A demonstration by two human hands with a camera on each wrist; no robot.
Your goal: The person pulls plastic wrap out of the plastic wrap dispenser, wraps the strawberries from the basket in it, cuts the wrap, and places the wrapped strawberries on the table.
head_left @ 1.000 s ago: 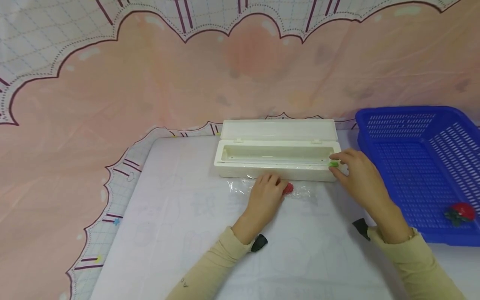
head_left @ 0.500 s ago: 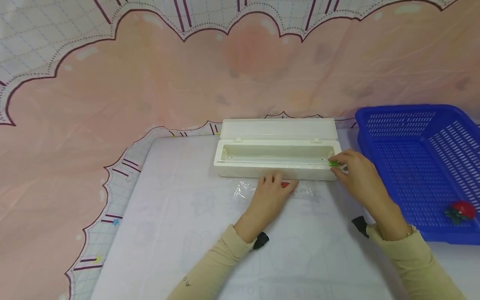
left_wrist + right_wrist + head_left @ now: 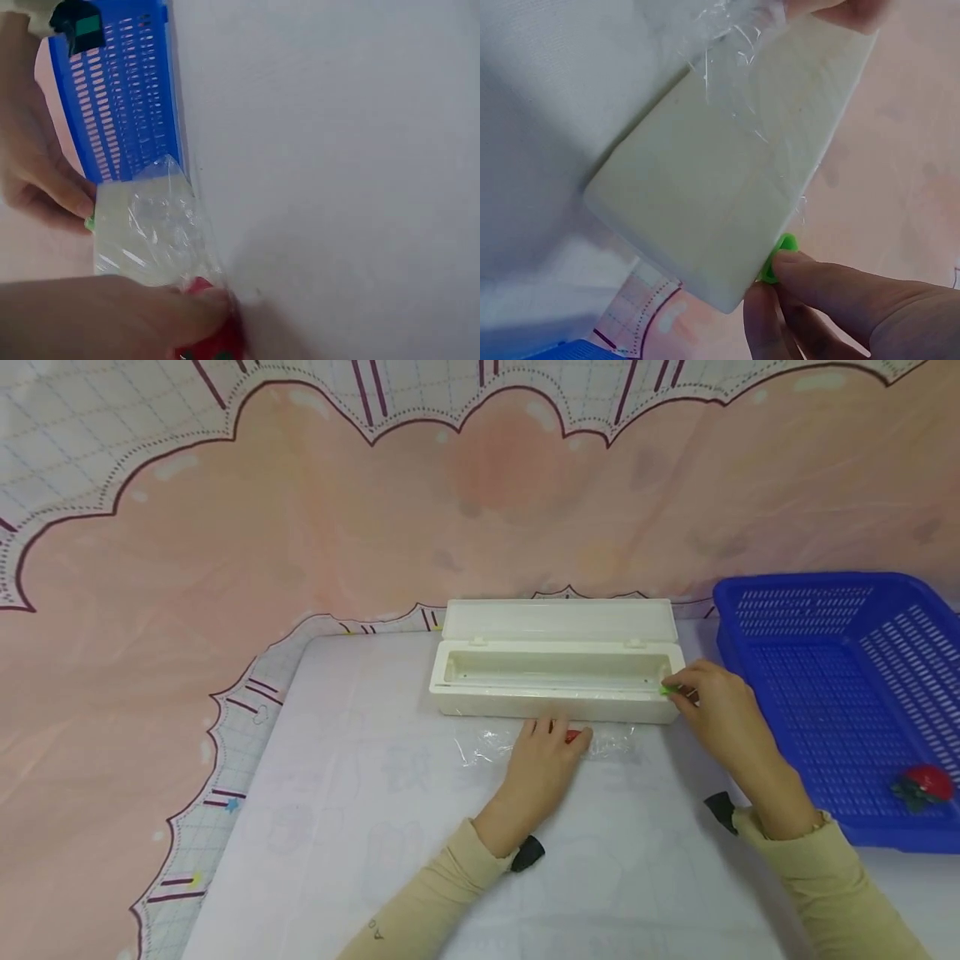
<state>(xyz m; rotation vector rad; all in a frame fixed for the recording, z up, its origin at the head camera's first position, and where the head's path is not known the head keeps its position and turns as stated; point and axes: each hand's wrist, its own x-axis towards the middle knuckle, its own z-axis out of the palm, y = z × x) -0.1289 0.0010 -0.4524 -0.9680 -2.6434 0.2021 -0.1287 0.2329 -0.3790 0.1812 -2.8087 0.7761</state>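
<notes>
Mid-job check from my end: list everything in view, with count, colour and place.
Long rectangular plastic box with open lid: 1, white, at the back of the table
Small shiny piece: 1, bright green, at the box's right end
Crinkled clear plastic film: apparently 1, transparent, along the box's front
Small partly hidden object: 1, red, under the left thumb
Rectangular perforated plastic basket: 1, blue, right of the box
Strawberry-like object: 1, red with green leaves, in the basket
Flat tabletop: 1, white, under everything
Scallop-patterned sheet: count unclear, pink and white, behind the table
Left hand: 1, holding the red object
Right hand: 1, pinching the green piece
Sleeves: 2, beige, on both arms
Wrist pieces: 2, black, one per wrist
</notes>
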